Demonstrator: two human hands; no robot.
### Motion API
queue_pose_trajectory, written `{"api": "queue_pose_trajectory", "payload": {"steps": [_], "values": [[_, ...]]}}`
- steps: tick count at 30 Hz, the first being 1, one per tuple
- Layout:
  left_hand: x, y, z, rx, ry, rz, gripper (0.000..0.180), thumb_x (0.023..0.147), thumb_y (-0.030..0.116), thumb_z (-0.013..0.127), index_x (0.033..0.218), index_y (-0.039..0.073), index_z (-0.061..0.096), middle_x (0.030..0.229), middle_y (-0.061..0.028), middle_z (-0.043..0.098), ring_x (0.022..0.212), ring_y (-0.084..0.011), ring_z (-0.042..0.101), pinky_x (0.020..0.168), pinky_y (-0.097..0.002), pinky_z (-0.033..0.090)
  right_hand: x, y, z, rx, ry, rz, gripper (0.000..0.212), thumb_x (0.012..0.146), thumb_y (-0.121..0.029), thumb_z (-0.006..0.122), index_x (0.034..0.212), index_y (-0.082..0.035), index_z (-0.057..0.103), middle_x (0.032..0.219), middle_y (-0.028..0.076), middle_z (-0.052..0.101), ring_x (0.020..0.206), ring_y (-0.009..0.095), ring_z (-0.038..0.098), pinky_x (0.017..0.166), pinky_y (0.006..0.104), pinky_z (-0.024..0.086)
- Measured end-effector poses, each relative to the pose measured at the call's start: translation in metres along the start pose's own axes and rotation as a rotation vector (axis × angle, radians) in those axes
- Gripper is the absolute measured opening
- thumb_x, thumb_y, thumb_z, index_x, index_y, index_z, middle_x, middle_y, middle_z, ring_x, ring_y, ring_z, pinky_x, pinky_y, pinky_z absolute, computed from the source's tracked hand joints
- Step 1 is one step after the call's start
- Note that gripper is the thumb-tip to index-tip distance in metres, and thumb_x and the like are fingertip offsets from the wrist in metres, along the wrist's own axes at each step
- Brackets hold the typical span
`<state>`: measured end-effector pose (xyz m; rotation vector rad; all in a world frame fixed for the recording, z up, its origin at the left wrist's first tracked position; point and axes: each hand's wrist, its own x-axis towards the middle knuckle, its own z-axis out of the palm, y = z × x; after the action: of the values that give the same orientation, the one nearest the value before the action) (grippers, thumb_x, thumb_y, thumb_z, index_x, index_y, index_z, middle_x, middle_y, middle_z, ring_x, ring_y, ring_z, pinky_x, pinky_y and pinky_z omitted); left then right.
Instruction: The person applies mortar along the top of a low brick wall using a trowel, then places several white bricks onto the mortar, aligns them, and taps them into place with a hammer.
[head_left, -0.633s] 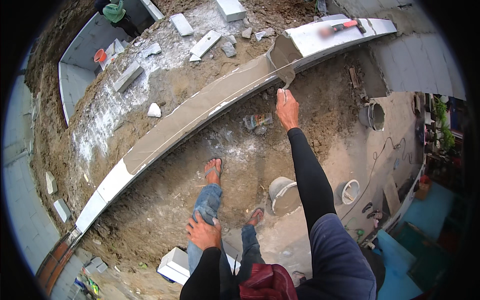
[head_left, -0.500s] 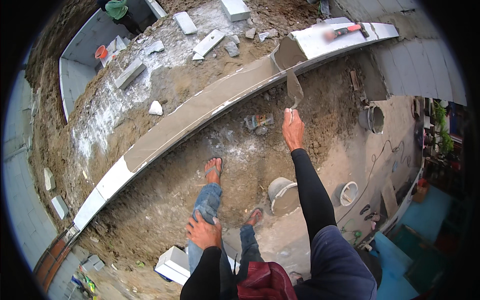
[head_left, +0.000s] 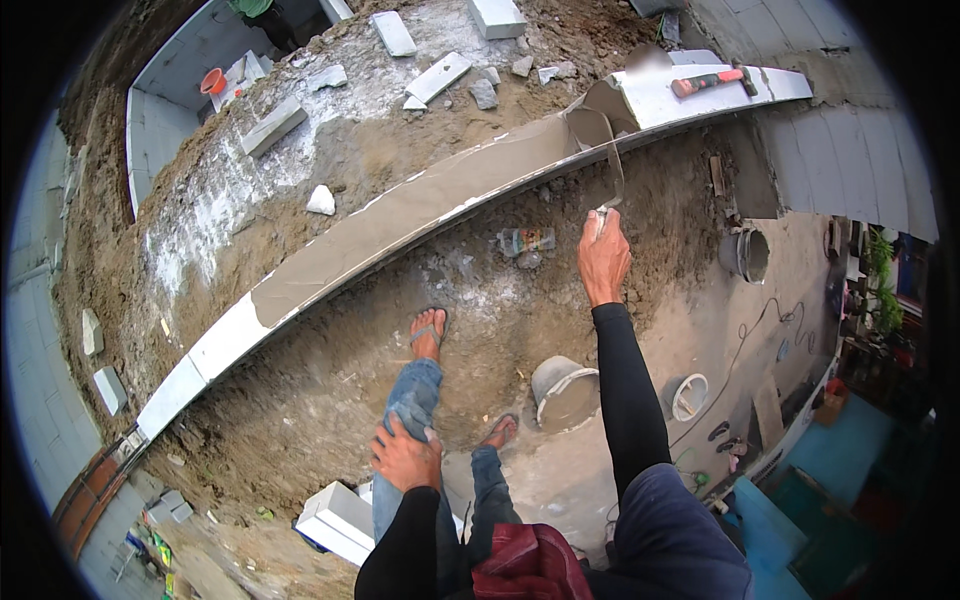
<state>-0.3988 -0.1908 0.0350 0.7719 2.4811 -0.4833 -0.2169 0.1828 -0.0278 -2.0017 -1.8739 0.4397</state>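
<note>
My right hand (head_left: pixel 604 262) is closed round the handle of a trowel (head_left: pixel 618 182). The trowel's thin blade, seen nearly edge-on, reaches up to the near edge of a low block wall (head_left: pixel 222 338). A long bed of wet grey mortar (head_left: pixel 400 205) covers much of the wall's top. Against the end of a white block, just beyond the blade, a thicker lump of mortar (head_left: pixel 606 103) lies. My left hand (head_left: pixel 408 458) rests on my bent left knee, fingers apart, holding nothing. A hammer with a red grip (head_left: pixel 705 83) lies on the wall at the right.
A bucket of mortar (head_left: pixel 567 394) stands by my right foot, with a smaller pail (head_left: pixel 690 397) to its right. Another bucket (head_left: pixel 745 255) lies farther right. Loose white blocks (head_left: pixel 438 77) lie beyond the wall. A clear plastic piece (head_left: pixel 526 240) sits on the soil.
My right hand has shifted slightly right with the trowel, whose blade has turned from showing its face to nearly edge-on, up at the mortar. My left hand stays on the knee.
</note>
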Motion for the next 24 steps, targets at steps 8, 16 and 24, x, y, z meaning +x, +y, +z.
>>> {"api": "queue_pose_trajectory", "payload": {"steps": [8, 16, 24], "values": [[0.000, 0.005, 0.001, -0.039, -0.002, 0.034, 0.073, 0.080, 0.041, 0.076, 0.144, 0.012, 0.057, 0.133, -0.0163, 0.057, 0.123, -0.0389, 0.054, 0.101, -0.0544, 0.045, 0.066, -0.003, 0.004, -0.296, -0.147, -0.063, 0.036, 0.104, -0.033, 0.057, 0.114, 0.002, 0.064, 0.095, 0.027, 0.074, 0.090, 0.051, 0.070, 0.080, 0.0598, 0.054], [0.002, 0.003, -0.003, -0.053, -0.025, 0.012, 0.073, 0.080, 0.041, 0.075, 0.144, 0.011, 0.058, 0.138, -0.0176, 0.056, 0.123, -0.0388, 0.054, 0.102, -0.0548, 0.044, 0.032, -0.011, 0.007, -0.229, -0.080, -0.095, 0.035, 0.104, -0.033, 0.057, 0.116, -0.001, 0.065, 0.100, 0.026, 0.075, 0.092, 0.050, 0.071, 0.081, 0.0585, 0.056], [0.001, 0.003, -0.003, -0.048, -0.032, 0.002, 0.073, 0.080, 0.041, 0.075, 0.145, 0.012, 0.057, 0.139, -0.0164, 0.056, 0.123, -0.0385, 0.054, 0.102, -0.0540, 0.044, 0.073, -0.044, -0.019, -0.110, 0.002, -0.077, 0.039, 0.104, -0.036, 0.056, 0.118, -0.001, 0.067, 0.098, 0.029, 0.074, 0.095, 0.052, 0.070, 0.084, 0.0585, 0.055]]}}
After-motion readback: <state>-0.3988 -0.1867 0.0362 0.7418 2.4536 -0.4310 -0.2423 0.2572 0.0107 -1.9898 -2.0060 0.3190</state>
